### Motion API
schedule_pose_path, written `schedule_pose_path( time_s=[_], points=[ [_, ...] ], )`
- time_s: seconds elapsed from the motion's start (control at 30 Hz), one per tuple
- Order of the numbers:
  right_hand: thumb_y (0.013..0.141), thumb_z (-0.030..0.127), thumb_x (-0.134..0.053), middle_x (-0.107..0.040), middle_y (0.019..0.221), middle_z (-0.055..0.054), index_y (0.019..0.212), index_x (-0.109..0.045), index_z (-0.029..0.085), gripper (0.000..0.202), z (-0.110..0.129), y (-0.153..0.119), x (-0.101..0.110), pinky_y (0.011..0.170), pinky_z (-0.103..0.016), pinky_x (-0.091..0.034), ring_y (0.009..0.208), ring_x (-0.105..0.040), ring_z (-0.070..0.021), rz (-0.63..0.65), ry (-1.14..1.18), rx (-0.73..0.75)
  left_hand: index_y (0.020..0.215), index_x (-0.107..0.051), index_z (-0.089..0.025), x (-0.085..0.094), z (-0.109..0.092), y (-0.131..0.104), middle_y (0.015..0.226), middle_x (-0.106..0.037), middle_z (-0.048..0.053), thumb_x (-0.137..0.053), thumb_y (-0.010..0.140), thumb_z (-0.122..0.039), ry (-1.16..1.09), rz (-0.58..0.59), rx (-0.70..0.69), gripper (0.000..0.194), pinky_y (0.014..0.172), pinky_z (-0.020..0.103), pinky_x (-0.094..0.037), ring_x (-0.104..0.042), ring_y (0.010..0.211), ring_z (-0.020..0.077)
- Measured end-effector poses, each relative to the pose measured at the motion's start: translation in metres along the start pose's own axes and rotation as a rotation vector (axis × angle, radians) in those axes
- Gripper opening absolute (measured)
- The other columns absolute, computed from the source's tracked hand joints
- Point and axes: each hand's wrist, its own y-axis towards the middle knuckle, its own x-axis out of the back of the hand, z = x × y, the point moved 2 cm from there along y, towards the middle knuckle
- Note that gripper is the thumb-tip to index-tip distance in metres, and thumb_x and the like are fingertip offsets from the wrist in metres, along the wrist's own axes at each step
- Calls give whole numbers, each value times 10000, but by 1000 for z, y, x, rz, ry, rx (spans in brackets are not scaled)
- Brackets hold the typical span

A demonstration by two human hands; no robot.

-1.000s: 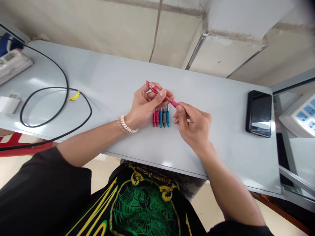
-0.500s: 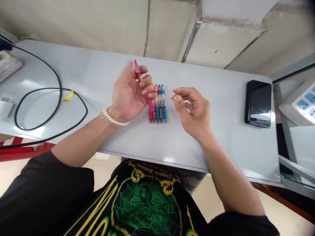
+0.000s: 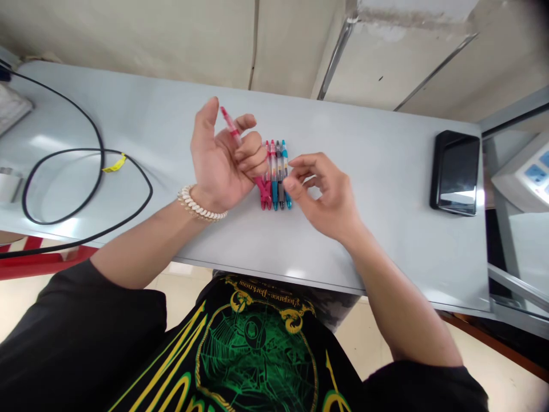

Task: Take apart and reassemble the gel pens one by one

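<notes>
Palm up, my left hand (image 3: 225, 157) has its fingers curled round a pink pen (image 3: 231, 125); the thumb is lifted away from it. The pen's lower end pokes out below the fingers, over the row. Several pens lie side by side on the table: pink ones (image 3: 268, 197) at the left, then a blue one (image 3: 275, 197), a grey one (image 3: 281, 195) and a teal one (image 3: 285, 150). My right hand (image 3: 321, 191) hovers at the right edge of the row, thumb and fingers apart, nothing seen between them. It partly covers the teal pen.
The pens lie on a grey table (image 3: 386, 229) against a wall. A black cable (image 3: 96, 212) with a yellow tag (image 3: 115, 163) loops at the left, near a white adapter (image 3: 8, 186). A black device with a dark screen (image 3: 455, 173) sits at the right.
My right hand has moved left to the pen row. My left thumb has lifted off the pink pen, which now tilts further to the left.
</notes>
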Motion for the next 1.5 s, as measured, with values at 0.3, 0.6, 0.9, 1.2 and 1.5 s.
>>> schedule_pose_path(
  time_s=[0.3, 0.6, 0.9, 1.2, 1.5],
  points=[
    [1048, 470, -590, -759, 811, 2, 1216, -611, 227, 297, -2, 0, 7, 665, -316, -550, 658, -662, -151, -1, -94, -44, 1049, -740, -257, -2, 11, 5, 1105, -707, 74, -569, 1026, -621, 276, 97, -231, 403, 1037, 434, -525, -656, 1116, 260],
    [972, 189, -548, -681, 727, -82, 1099, -645, 173, 161, -19, 2, 26, 654, -367, -477, 629, -619, -240, 24, -831, -233, 1028, -653, -232, 45, 13, 35, 733, -576, 41, -767, 797, -467, 1085, -127, -215, 349, 1012, 517, -403, -586, 872, 308],
    [953, 271, -569, -713, 975, -166, 1297, -575, 164, 360, -21, -4, 14, 769, -470, -556, 975, -616, -354, -61, -807, -72, 1191, -683, -190, 41, 12, 34, 849, -597, 55, -733, 848, -512, 1255, -4, -231, 473, 936, 452, -448, -571, 819, 268],
    [984, 230, -551, -720, 1044, -168, 1259, -632, 148, 298, -13, 0, 10, 852, -508, -557, 1015, -613, -352, 6, -779, -36, 1254, -696, -143, 35, 12, 27, 869, -688, 50, -700, 858, -340, 1328, 84, -219, 442, 823, 385, -479, -618, 747, 239],
    [1035, 218, -520, -685, 1186, -216, 1252, -670, 121, 281, -7, -3, -4, 1009, -533, -551, 1112, -590, -361, 221, -750, 89, 1227, -656, -146, 32, 9, 18, 651, -566, 10, -737, 763, -264, 1421, 16, -229, 485, 968, 485, -509, -673, 871, 361]
  ],
)
